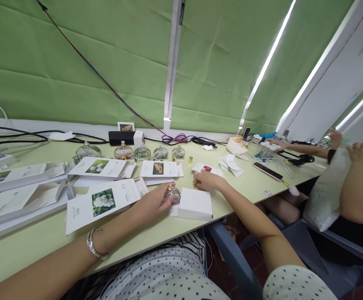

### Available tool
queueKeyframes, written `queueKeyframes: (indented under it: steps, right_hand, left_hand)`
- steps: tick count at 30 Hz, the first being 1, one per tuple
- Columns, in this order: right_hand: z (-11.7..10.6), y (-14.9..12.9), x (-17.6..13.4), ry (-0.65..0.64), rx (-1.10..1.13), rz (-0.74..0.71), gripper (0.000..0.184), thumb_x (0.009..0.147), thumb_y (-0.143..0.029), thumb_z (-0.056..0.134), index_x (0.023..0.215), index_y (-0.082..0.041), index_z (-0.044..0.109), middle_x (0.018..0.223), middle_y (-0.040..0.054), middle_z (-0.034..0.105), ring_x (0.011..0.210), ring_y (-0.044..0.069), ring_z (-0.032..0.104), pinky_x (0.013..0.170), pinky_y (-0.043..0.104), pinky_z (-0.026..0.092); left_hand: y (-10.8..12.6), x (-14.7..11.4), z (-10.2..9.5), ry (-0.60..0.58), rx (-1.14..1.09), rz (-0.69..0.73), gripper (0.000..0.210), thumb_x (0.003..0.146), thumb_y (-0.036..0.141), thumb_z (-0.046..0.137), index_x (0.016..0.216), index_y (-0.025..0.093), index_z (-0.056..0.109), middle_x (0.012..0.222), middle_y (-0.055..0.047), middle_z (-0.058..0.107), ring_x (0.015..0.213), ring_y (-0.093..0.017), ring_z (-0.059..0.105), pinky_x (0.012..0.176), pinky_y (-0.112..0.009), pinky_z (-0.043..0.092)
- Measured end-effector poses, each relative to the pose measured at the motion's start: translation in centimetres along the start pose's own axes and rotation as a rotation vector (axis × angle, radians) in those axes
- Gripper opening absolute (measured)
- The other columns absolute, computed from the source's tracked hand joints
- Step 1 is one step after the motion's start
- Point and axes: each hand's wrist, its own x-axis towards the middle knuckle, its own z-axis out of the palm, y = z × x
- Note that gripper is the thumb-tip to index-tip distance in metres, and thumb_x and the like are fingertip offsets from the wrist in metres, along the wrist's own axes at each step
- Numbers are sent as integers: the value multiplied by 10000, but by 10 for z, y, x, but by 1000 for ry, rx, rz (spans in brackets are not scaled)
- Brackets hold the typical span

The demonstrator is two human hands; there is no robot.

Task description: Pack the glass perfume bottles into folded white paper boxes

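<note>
My left hand (160, 200) is closed around a small round glass perfume bottle (175, 196) with a gold neck, holding it near the front of the table. Just right of the bottle lies a closed white box (195, 203). Behind that box my right hand (209, 181) has its fingers curled together at the tabletop; whatever they pinch is hidden. A card with a pink flower (205, 168) lies just beyond those fingers. Several more glass bottles (142, 152) stand in a row at the back, and a small gold cap (190, 159) stands to their right.
Opened white cartons with flower pictures (106, 202) cover the left side. Folded white papers (231, 165), a cloth bag (237, 146) and a phone (268, 171) lie to the right. Cables (181, 138) run along the wall. At far right, a person holds a translucent bag (323, 196).
</note>
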Motion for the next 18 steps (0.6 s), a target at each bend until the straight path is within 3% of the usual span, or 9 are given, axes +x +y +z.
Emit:
queueKeyframes:
  steps: [7, 11, 14, 18]
  right_hand:
    - [3, -8, 11, 63, -13, -31, 355, 837, -123, 409, 1175, -170, 505, 1076, 141, 632, 947, 244, 596, 676, 270, 377]
    - [2, -7, 10, 73, 17, -79, 291, 884, -205, 395, 1145, -193, 523, 1006, 95, 652, 928, 210, 593, 701, 256, 383]
    - [6, -9, 13, 93, 55, -146, 244, 857, -278, 490, 1076, -197, 560, 896, 58, 665, 845, 181, 592, 674, 232, 378]
    - [8, -11, 19, 162, 65, -141, 102, 780, -171, 542, 864, -173, 598, 831, 48, 658, 735, 151, 570, 601, 210, 349]
  left_hand:
    - [1, -1, 0, -19, -13, -19, 440, 874, 343, 341, 1259, 143, 417, 1177, -159, 587, 1012, -290, 584, 861, -430, 458]
    - [0, -1, 2, -9, -23, -17, 433, 869, 339, 351, 1251, 147, 419, 1173, -153, 588, 1025, -285, 576, 866, -425, 454]
    - [-2, -1, 3, -4, -27, -19, 420, 869, 340, 355, 1243, 162, 424, 1160, -142, 597, 1008, -278, 584, 857, -417, 459]
    - [-3, -2, 4, -8, -21, -19, 439, 878, 357, 344, 1265, 161, 410, 1187, -155, 584, 1012, -285, 585, 858, -425, 458]
